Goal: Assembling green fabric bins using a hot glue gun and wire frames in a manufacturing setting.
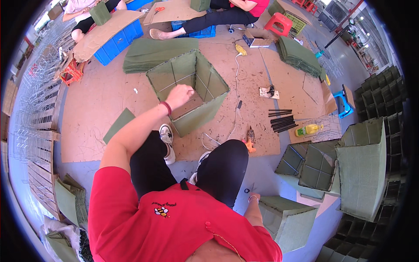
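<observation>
Mount: single head-worn fisheye, left of a pair.
Facing: looked steeply down over the person's red shirt and knees to the floor.
Range: left hand (180,94) near centre at arm's length, at the green box (188,89); right hand (253,198) close below.
Edges: straight lines bent at rim.
Overlap: one view only.

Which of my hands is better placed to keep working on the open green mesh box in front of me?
Left. Your left hand is already inside the green mesh box; your right hand is down by the floor beside you.
</observation>
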Demonstrator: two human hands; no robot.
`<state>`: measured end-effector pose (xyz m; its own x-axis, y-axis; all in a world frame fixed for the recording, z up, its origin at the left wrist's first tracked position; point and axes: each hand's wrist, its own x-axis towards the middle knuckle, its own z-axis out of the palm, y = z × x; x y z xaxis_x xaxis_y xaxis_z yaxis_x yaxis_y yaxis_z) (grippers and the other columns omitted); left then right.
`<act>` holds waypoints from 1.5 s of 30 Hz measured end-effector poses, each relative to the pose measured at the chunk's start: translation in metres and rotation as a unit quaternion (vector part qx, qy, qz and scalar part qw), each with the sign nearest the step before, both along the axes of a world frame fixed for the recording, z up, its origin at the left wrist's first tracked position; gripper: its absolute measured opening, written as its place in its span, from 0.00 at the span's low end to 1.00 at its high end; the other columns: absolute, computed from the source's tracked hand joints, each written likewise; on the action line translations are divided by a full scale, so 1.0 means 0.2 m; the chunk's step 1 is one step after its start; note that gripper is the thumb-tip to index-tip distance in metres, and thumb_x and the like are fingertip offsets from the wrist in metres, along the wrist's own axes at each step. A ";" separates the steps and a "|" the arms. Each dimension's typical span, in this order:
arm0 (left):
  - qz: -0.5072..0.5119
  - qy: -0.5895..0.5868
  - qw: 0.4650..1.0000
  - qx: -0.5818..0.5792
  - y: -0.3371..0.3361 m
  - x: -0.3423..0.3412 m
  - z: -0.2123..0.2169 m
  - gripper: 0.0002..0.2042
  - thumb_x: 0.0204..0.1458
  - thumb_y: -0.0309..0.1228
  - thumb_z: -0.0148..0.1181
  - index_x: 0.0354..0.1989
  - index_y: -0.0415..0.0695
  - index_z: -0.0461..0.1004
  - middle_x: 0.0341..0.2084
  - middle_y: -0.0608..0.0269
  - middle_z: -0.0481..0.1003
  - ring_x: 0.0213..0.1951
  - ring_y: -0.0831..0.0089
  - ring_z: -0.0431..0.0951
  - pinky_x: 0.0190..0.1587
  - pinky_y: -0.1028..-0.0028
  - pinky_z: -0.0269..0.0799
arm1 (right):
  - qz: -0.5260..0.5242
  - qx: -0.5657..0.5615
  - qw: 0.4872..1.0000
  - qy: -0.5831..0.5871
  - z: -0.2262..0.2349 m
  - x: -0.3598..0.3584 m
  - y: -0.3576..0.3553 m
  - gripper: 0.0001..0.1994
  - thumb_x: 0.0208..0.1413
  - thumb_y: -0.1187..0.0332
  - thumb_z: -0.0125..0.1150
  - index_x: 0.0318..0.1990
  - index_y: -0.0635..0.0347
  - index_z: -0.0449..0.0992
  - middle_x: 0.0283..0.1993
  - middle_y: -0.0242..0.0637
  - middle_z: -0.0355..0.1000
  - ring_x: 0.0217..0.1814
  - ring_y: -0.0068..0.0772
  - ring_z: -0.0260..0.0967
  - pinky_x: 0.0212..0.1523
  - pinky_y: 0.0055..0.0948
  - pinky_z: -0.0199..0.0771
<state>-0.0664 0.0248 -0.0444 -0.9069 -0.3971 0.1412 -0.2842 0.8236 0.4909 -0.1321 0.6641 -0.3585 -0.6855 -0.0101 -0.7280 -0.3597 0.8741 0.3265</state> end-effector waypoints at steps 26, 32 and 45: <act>0.088 -0.261 0.880 -0.387 -0.76 0.12 -0.37 0.08 0.45 0.25 0.51 0.28 0.48 0.79 0.23 0.62 0.77 0.27 0.68 0.79 0.26 0.74 0.73 | -0.603 -0.194 0.766 0.106 -0.43 0.13 0.24 0.21 0.42 0.57 0.62 0.40 0.65 0.74 0.40 0.42 0.73 0.41 0.38 0.71 0.41 0.36 0.70; -0.050 -0.070 0.951 0.298 -0.38 -0.11 -0.09 0.04 0.46 0.23 0.48 0.23 0.40 0.69 0.19 0.64 0.72 0.20 0.77 0.71 0.23 0.77 0.68 | -0.592 -0.216 0.773 0.072 -0.40 0.22 0.13 0.18 0.43 0.60 0.63 0.38 0.64 0.74 0.34 0.39 0.73 0.31 0.37 0.71 0.32 0.37 0.72; -0.095 0.332 0.822 0.452 -0.22 0.14 0.90 0.04 0.51 0.25 0.52 0.34 0.42 0.69 0.23 0.70 0.68 0.24 0.82 0.67 0.28 0.82 0.65 | -0.743 -0.269 0.612 0.041 -0.05 0.27 0.01 0.26 0.42 0.38 0.58 0.34 0.50 0.66 0.20 0.32 0.65 0.18 0.32 0.65 0.22 0.40 0.59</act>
<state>-0.0392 -0.0189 0.1346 -0.8065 -0.4718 0.3564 0.3864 0.0355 0.9216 -0.0786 0.6666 -0.3684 -0.2631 0.4463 -0.8553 0.9604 0.2052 -0.1883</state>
